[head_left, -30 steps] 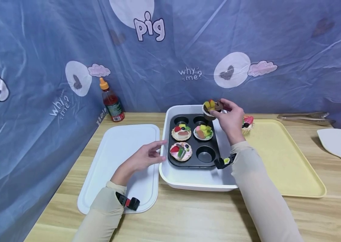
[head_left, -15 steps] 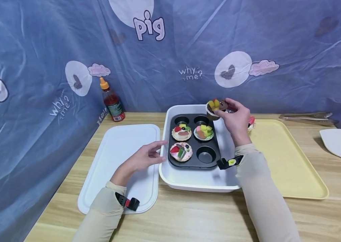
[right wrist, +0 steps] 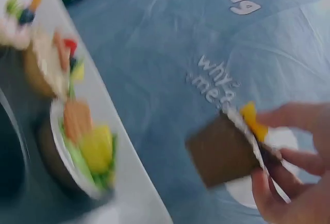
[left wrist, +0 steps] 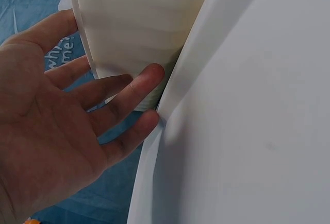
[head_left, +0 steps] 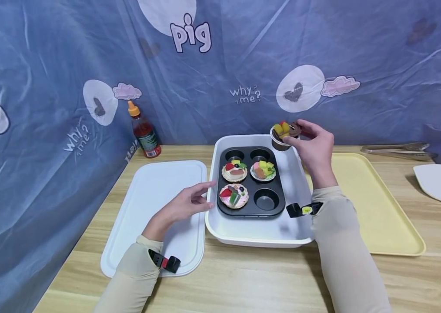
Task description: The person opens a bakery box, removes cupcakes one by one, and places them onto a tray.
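My right hand [head_left: 316, 148] pinches a chocolate cupcake [head_left: 280, 145] with yellow and red fruit on top. It is raised over the back right rim of a deep white bin [head_left: 257, 242]; the right wrist view shows fingertips and thumb at the top of its brown cup [right wrist: 221, 149]. Inside the bin lies a dark muffin tin [head_left: 249, 211]. A pink fruit tart [head_left: 234, 196], a cream fruit tart [head_left: 234, 172] and a green-and-yellow fruit cup [head_left: 263, 171] sit in its wells. My left hand [head_left: 183, 204], fingers loosely spread, rests at the bin's left rim.
A white tray [head_left: 154, 187] lies left of the bin, a yellow tray [head_left: 373, 208] to its right. Metal tongs [head_left: 396, 150] and a white spatula [head_left: 437, 182] lie at far right. A sauce bottle [head_left: 146, 134] stands back left, before a blue cloth backdrop [head_left: 212, 117].
My right hand has moved right and slightly up, carrying the cupcake away from the muffin tin. It now hides a red-topped tart seen earlier behind it. My left hand stays still.
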Motion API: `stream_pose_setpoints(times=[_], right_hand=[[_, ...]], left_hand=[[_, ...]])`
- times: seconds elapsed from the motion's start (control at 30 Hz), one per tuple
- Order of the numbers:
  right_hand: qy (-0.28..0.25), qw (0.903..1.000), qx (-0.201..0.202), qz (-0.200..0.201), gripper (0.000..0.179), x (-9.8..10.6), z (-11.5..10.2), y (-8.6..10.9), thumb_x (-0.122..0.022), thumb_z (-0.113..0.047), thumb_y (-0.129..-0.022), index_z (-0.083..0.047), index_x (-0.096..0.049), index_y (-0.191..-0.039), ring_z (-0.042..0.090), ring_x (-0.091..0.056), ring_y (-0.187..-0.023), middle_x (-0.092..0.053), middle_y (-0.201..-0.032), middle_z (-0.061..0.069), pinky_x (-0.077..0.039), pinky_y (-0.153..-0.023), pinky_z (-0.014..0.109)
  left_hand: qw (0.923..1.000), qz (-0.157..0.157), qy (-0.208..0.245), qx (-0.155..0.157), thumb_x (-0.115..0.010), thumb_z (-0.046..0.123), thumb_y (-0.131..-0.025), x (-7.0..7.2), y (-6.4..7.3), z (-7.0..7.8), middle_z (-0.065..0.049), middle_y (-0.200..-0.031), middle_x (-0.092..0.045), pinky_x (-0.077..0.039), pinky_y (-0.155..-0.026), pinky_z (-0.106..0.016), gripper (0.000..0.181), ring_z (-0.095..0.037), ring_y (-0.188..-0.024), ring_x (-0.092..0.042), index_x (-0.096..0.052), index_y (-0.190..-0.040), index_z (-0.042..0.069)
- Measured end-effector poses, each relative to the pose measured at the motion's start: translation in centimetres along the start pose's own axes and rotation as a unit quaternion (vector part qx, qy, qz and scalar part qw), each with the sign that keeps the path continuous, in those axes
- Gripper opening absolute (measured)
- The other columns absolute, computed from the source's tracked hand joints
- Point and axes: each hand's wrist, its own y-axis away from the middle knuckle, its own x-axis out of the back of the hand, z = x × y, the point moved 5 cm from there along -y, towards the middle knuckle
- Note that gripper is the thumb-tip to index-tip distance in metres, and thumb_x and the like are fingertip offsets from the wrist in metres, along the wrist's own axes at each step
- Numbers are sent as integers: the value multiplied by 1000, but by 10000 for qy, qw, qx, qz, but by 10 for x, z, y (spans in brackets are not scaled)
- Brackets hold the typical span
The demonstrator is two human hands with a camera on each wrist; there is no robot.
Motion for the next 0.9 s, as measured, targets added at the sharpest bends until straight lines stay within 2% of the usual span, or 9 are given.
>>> stream_pose_setpoints(times=[0.1,0.27,0.43,0.5,0.6,0.73,0.9], right_hand=[[-39,10000,50,-22,54,10,-5,-1,-84,-9,-80,-11,-68,-131,4,-61,-98,-72,-120,6,-48,-86,18],[-135,9996,79,213,56,36,-9,-5,-85,-4,-78,-10,-69,-131,0,-62,-97,-72,-110,-7,-48,-87,16],[-240,9984,87,505,56,63,-6,-10,-85,0,-75,-10,-70,-128,-1,-62,-94,-70,-96,-20,-48,-81,12],[-478,9969,38,619,56,73,-1,-13,-85,4,-74,-8,-71,-126,-1,-64,-91,-70,-91,-22,-49,-78,11],[-1033,9916,-122,768,55,87,7,-16,-85,9,-71,-8,-74,-121,1,-66,-86,-71,-85,-19,-50,-73,9],[-1850,9781,-305,903,50,103,18,-18,-83,16,-67,-12,-78,-107,2,-68,-78,-73,-81,-13,-51,-69,9],[-2294,9652,-655,1075,47,119,33,-22,-82,20,-65,-16,-77,-96,2,-67,-75,-74,-78,-11,-52,-64,9]], left_hand=[[10000,18,-5,18,-70,14,-95,0,0,-1,-17,-144,-56,-51,-88,-30,64,-17,-95,-65,-44,-153,10],[10000,46,-7,15,-70,12,-95,0,2,-2,-17,-145,-55,-51,-89,-32,63,-18,-95,-65,-44,-152,9],[10000,53,-39,31,-70,14,-95,0,1,-2,-16,-146,-54,-51,-90,-33,63,-18,-96,-64,-44,-153,9],[10000,47,-56,34,-70,14,-96,0,1,-2,-16,-146,-54,-51,-90,-32,63,-18,-97,-65,-44,-153,10],[10000,28,-70,24,-70,14,-95,0,1,-2,-17,-146,-54,-51,-90,-32,63,-18,-97,-65,-44,-153,9],[10000,28,-74,51,-70,14,-95,0,0,-2,-16,-146,-54,-51,-89,-32,63,-18,-96,-65,-44,-152,10],[9999,32,-53,98,-70,15,-95,0,0,-2,-16,-145,-55,-51,-89,-31,63,-18,-96,-65,-45,-152,11]])
